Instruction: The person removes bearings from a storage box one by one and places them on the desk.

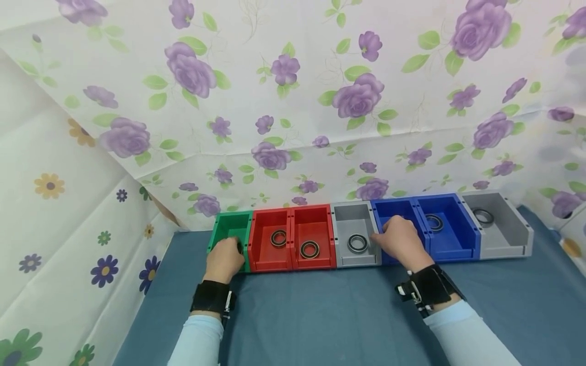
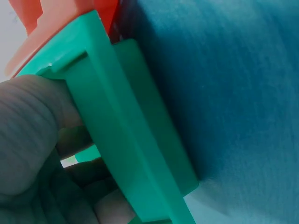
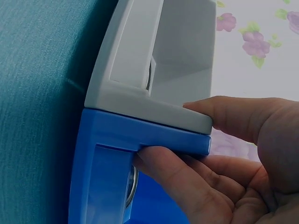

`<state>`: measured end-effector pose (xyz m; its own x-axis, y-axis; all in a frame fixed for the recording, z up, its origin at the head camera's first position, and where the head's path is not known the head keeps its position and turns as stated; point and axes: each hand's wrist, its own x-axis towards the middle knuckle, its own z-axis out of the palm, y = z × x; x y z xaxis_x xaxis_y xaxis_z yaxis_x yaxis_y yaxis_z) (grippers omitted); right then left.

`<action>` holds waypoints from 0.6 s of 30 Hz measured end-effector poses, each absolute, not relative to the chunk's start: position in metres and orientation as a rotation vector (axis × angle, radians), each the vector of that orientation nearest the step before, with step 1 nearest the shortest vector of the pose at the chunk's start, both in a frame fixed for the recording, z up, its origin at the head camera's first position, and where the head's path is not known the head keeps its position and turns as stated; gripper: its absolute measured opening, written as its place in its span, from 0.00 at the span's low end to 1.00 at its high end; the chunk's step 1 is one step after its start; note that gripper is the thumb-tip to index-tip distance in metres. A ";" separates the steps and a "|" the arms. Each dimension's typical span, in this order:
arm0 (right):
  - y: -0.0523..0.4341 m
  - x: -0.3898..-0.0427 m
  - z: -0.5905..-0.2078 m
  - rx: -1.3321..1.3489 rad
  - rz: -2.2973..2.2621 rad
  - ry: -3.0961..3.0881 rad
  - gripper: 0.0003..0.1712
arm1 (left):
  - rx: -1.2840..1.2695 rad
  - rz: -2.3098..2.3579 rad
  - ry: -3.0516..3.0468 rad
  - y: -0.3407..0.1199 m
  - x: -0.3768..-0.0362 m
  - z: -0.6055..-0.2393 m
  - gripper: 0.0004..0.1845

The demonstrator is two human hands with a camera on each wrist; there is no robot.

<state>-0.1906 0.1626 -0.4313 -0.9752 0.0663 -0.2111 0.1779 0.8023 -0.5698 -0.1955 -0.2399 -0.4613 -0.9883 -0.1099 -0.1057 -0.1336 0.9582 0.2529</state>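
My left hand (image 1: 224,260) reaches over the front of the green bin (image 1: 233,223); its fingertips are hidden inside, behind the front lip (image 2: 117,130). Part of a dark ring (image 1: 239,247) shows beside that hand, and I cannot tell whether the fingers grip it. At the seam between the grey bin (image 1: 352,216) and the blue bin (image 1: 389,208), my right hand (image 1: 403,241) pinches the two side walls together. Its thumb (image 3: 233,112) lies on the grey side, its fingers on the blue side. A bearing (image 3: 133,186) is partly visible in the blue bin.
Two red bins (image 1: 313,213) stand in the same row, holding bearings (image 1: 310,249). A bearing (image 1: 357,243) lies in the grey bin. Further right are another blue bin (image 1: 450,231) and a larger grey bin (image 1: 508,234), each with a bearing. Blue cloth (image 1: 316,310) covers the table before a floral backdrop.
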 end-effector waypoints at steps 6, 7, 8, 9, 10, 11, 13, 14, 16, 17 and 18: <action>0.162 -0.190 -0.431 0.205 -0.919 2.804 0.28 | -0.187 0.429 3.007 -0.241 -0.196 -0.463 0.09; 0.161 -0.190 -0.431 0.206 -0.917 2.805 0.28 | -0.181 0.434 3.008 -0.241 -0.196 -0.463 0.08; 0.161 -0.190 -0.431 0.204 -0.912 2.806 0.28 | -0.177 0.434 3.010 -0.241 -0.196 -0.463 0.07; 0.161 -0.190 -0.430 0.208 -0.909 2.807 0.27 | -0.169 0.436 3.012 -0.241 -0.196 -0.463 0.06; 0.161 -0.190 -0.430 0.208 -0.908 2.808 0.28 | -0.159 0.436 3.017 -0.241 -0.195 -0.462 0.04; 0.161 -0.190 -0.430 0.210 -0.906 2.809 0.28 | -0.148 0.436 3.024 -0.241 -0.195 -0.462 0.03; 0.161 -0.190 -0.429 0.205 -0.908 2.812 0.28 | -0.121 0.438 3.048 -0.241 -0.194 -0.463 0.03; 0.161 -0.190 -0.429 0.206 -0.908 2.812 0.28 | -0.108 0.433 3.066 -0.241 -0.193 -0.463 0.03; 0.162 -0.189 -0.428 0.210 -0.913 2.809 0.28 | -0.074 0.424 3.109 -0.241 -0.192 -0.465 0.04; 0.162 -0.189 -0.428 0.209 -0.914 2.807 0.28 | -0.059 0.416 3.132 -0.241 -0.191 -0.467 0.04; 0.162 -0.189 -0.428 0.206 -0.916 2.803 0.28 | -0.045 0.408 3.154 -0.241 -0.190 -0.468 0.05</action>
<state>-0.1886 0.1619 -0.4284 -0.9732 0.0740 -0.2177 0.1883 0.7999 -0.5698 -0.1895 -0.2412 -0.4676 -0.9988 -0.0332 0.0354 -0.0231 0.9668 0.2547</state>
